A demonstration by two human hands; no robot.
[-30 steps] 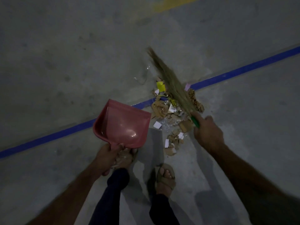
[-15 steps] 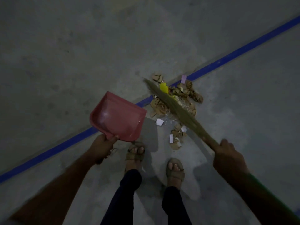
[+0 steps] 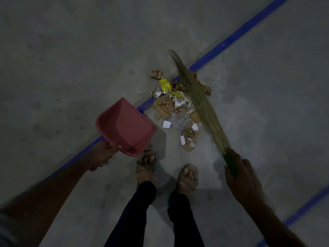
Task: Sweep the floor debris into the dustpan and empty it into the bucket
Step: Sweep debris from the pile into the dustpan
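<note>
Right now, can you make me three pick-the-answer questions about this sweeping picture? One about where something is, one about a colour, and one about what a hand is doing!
1. Where does the debris pile lie?
A. Inside the dustpan
B. On the floor between dustpan and broom
C. Behind the feet

2. What colour is the dustpan?
A. Red
B. Green
C. White

3. What is the right hand doing?
A. Hanging open
B. Pressing flat on the floor
C. Gripping the broom

Answers:
1 B, the scraps sit on the floor, right of the dustpan and left of the bristles.
2 A, its scoop is plainly red.
3 C, the fingers curl round the green handle.
</note>
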